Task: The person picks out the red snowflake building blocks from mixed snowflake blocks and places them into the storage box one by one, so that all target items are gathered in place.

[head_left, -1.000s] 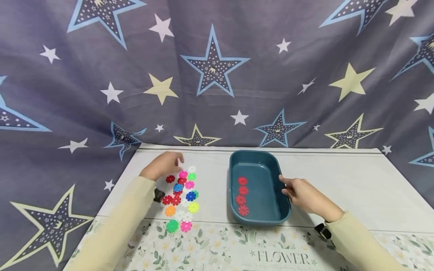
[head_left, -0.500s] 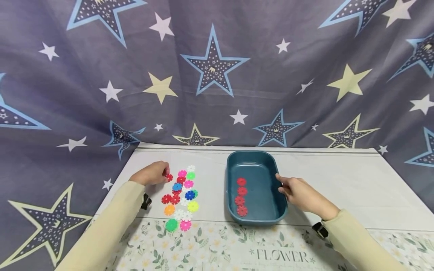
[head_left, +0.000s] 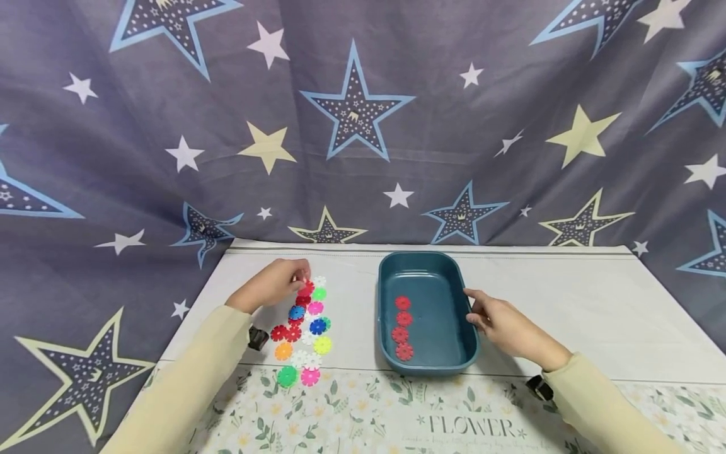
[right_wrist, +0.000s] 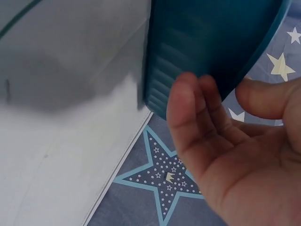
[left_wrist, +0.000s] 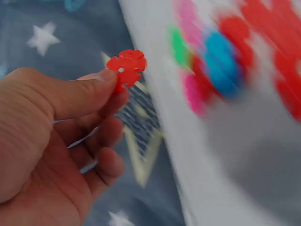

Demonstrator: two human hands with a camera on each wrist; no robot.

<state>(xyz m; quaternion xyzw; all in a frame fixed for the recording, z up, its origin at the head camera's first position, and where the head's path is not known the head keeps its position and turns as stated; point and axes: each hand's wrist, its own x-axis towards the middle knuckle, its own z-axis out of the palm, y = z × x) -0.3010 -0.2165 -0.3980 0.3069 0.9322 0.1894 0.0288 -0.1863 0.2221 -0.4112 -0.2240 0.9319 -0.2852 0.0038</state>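
Note:
My left hand (head_left: 268, 285) pinches a red snowflake disc (left_wrist: 128, 66) between thumb and forefinger. In the head view that hand is above the far end of a loose group of coloured discs, among them a blue disc (head_left: 297, 313), an orange disc (head_left: 283, 351) and a green disc (head_left: 287, 376). My right hand (head_left: 510, 328) grips the right side of a dark teal plastic tub (head_left: 442, 315), thumb at the rim and fingers against the outer wall in the right wrist view. Inside the tub, several red discs (head_left: 404, 319) lie in a row along the left.
The table bears a white cloth (head_left: 567, 302) with a floral front band (head_left: 363, 410). Behind it hangs a grey star-patterned curtain (head_left: 317, 189). A yellow disc (head_left: 322, 345) and a pink disc (head_left: 311, 376) lie on the tub-facing side of the group.
My left hand went left to the outlying red disc, took it off the cloth and has moved right with it. The right hand stays at the tub.

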